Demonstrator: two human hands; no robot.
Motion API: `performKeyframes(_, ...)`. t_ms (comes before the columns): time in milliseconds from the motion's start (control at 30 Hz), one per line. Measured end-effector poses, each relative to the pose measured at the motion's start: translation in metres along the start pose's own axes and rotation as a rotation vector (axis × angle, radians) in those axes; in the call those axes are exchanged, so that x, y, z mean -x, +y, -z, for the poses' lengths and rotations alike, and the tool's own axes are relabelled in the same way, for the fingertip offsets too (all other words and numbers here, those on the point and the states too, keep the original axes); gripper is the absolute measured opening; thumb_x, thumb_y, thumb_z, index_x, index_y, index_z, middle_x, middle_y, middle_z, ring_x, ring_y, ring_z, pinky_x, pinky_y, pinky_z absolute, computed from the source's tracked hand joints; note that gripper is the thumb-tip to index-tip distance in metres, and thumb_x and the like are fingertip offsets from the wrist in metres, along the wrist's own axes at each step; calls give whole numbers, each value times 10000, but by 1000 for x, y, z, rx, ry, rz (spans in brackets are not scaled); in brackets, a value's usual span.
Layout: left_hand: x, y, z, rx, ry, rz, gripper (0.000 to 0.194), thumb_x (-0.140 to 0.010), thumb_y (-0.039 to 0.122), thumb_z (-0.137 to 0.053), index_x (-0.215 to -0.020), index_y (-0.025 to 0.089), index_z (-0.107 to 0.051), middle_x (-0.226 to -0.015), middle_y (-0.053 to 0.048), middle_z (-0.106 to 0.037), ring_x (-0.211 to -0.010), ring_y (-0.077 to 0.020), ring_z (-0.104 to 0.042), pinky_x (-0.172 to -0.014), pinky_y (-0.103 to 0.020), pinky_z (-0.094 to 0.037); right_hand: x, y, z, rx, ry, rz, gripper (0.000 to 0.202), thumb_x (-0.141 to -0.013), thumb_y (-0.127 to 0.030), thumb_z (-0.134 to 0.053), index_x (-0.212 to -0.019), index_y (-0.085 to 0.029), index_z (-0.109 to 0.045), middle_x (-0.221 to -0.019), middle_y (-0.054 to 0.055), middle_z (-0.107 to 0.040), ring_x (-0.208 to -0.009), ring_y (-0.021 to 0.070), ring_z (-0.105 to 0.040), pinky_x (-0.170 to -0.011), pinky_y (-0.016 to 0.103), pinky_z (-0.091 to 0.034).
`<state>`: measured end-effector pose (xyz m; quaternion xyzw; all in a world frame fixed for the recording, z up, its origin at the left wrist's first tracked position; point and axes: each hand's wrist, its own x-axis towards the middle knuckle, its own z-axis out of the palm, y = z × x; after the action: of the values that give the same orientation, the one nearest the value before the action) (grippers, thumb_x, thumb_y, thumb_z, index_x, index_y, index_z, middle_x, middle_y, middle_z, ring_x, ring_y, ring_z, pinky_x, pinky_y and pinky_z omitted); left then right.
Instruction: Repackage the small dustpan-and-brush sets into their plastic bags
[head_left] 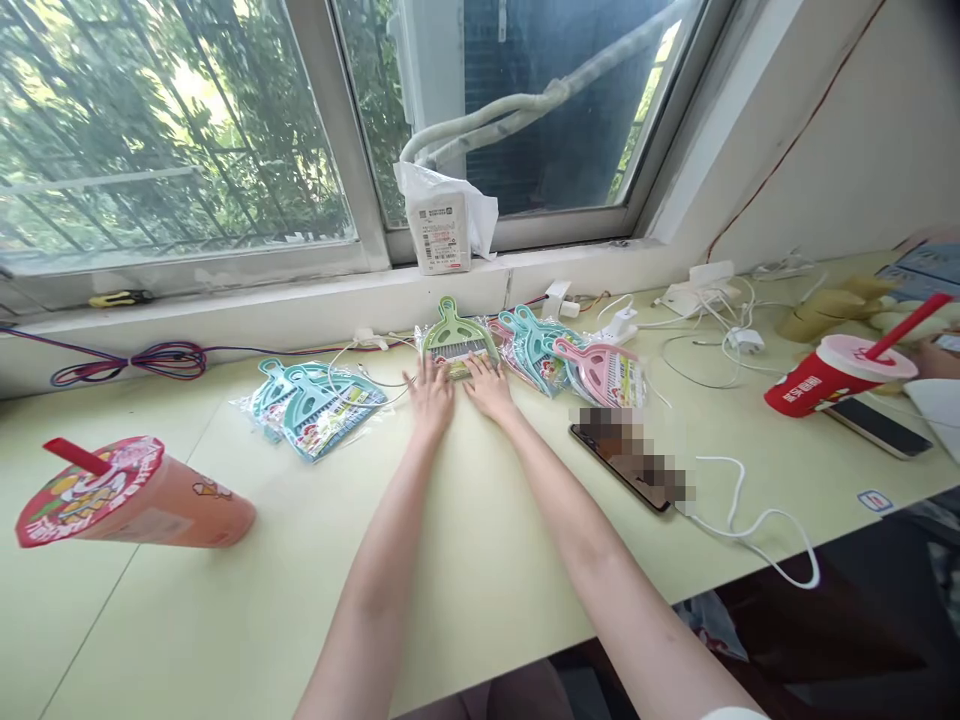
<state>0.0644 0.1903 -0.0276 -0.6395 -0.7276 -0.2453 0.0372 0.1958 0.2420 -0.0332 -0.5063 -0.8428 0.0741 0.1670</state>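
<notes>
A green mini dustpan and brush set (452,328) in clear wrapping lies by the wall, its handle pointing away from me. At its lower left corner rests my left hand (430,396), fingers stretched out and slightly apart. My right hand (487,388) touches the lower right corner, with its fingers extended too. Neither hand is closed round the set. To the right, blue dustpan sets (541,345) and a pink dustpan set (596,368) overlap in a pile. Two more wrapped blue dustpan sets (322,405) lie to the left.
A pink drink cup (180,500) stands at left, and a red cup (817,380) at right. A smartphone (622,460) with a white cable (739,520) lies right of my arms. Chargers (619,325) and cords line the wall. A white box (441,235) sits on the sill.
</notes>
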Motion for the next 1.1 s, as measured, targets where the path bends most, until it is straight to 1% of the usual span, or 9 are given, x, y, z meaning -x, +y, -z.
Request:
performKeyframes(100,1,0,9,-9,122,124,426,-956,279,-350,-1310,271,-586,-1620,-59,-79,-1486,-300,75,-1108,-677,107,0,0,-4,-5,25,-6,552,-965,-340,-372,-1499,-208,-319,-1597,75,-203,-1476,254,-167,-1184,529,-145)
performKeyframes(267,-3,2,15,67,88,201,425,-927,234,-422,-1316,288,-585,-1615,-82,-2,-1475,-319,105,-1080,-723,58,-3,2,-7,-38,19,-15,559,-960,-338,-365,-1502,-219,-297,-1597,79,-196,-1482,255,-141,-1160,613,-113)
performKeyframes(367,-3,2,20,133,75,263,415,-915,253,-434,-1293,245,-605,-1608,-109,8,-1466,-348,94,-1070,-731,-31,-4,3,-4,-75,-7,-22,558,-957,-323,-355,-1503,-229,-286,-1597,85,-195,-1485,264,-118,-1116,688,-114)
performKeyframes(433,0,1,26,197,77,235,447,-941,345,-359,-1275,184,-609,-1610,-115,-19,-1453,-358,96,-1064,-701,-111,-3,4,0,-95,-12,-17,562,-948,-298,-360,-1501,-223,-290,-1601,82,-181,-1488,262,-99,-1114,687,-125)
performKeyframes(567,7,-1,37,265,41,40,645,-955,463,-147,-1330,92,-518,-1602,-141,-66,-1434,-370,88,-1032,-665,-181,5,1,8,-115,50,9,608,-917,-215,-365,-1516,-214,-263,-1616,55,-122,-1487,261,-94,-1147,625,-153)
performKeyframes(767,3,3,24,97,57,148,458,-932,321,-414,-1356,184,-520,-1609,-163,-113,-1484,-328,4,-1140,-622,-130,24,-6,21,-94,122,13,681,-871,-118,-371,-1532,-209,-236,-1618,49,-116,-1485,289,-70,-1142,553,-247)
performKeyframes(933,3,3,19,53,110,117,542,-922,282,-434,-1442,138,-378,-1600,-204,-117,-1491,-319,-18,-1155,-599,-129,64,-20,34,-69,181,65,642,-867,-83,-374,-1498,-182,-316,-1605,73,-180,-1472,237,-166,-1166,462,-211)
performKeyframes(1033,8,8,21,72,174,26,529,-920,248,-427,-1436,146,-370,-1600,-182,-148,-1494,-288,-48,-1175,-562,-98,112,-23,50,-76,263,135,538,-900,-109,-371,-1430,-198,-405,-1556,93,-311,-1404,183,-328,-1171,423,-191)
performKeyframes(1100,10,11,22,133,218,-49,493,-907,208,-438,-1398,157,-419,-1588,-169,-203,-1492,-269,-87,-1187,-527,-88,152,-14,65,-71,351,117,436,-920,-146,-388,-1340,-212,-481,-1482,98,-425,-1344,178,-414,-1181,446,-144)
